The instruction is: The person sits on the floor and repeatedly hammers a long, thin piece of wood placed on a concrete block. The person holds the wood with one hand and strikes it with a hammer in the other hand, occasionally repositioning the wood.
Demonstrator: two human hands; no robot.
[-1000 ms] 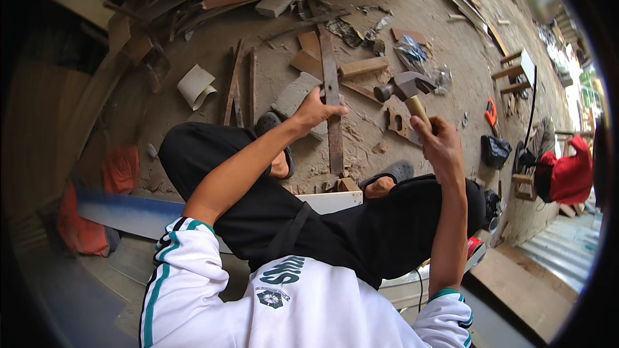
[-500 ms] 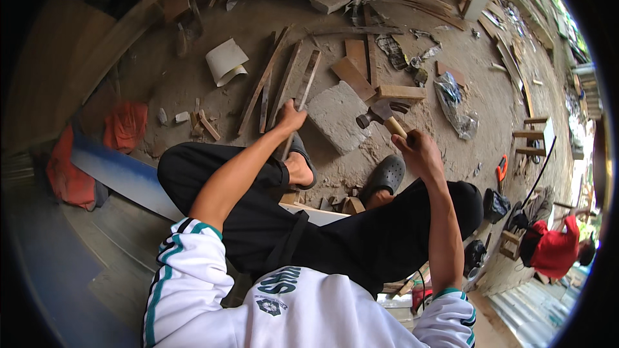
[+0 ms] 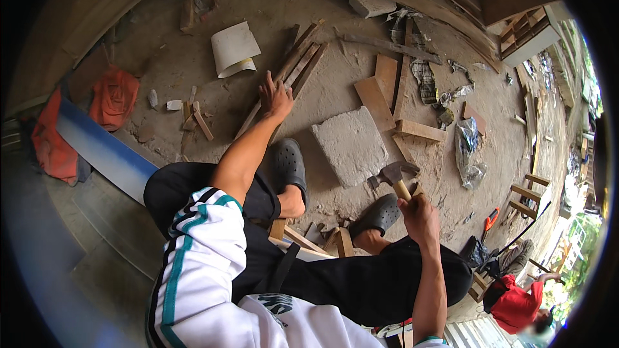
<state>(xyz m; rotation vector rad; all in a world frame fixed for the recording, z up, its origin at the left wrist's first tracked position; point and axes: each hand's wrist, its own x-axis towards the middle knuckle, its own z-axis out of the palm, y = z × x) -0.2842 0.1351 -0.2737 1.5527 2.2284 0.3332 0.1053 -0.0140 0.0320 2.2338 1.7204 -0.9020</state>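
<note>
My left hand (image 3: 276, 98) reaches forward over a bundle of narrow wooden strips (image 3: 298, 64) lying on the dirt ground. Its fingers are stretched out, and it touches or hovers just above the strips. In my right hand (image 3: 422, 218) is a claw hammer (image 3: 398, 180), gripped by its light wooden handle. The hammer's dark head is by the near right corner of a rough grey concrete block (image 3: 351, 145). Wooden offcuts (image 3: 338, 242) lie near my feet.
A curled pale sheet (image 3: 235, 49) lies beyond the strips. Brown boards (image 3: 375, 102) and a short wooden block (image 3: 420, 130) lie right of the concrete. Further right are a plastic bag (image 3: 469, 148), an orange-handled saw (image 3: 491, 219), a small stool (image 3: 530, 196) and a person in red (image 3: 518, 306).
My left hand has let go of the wooden strip it held, which now lies with the others. My right hand has lowered with the hammer. The view has shifted.
</note>
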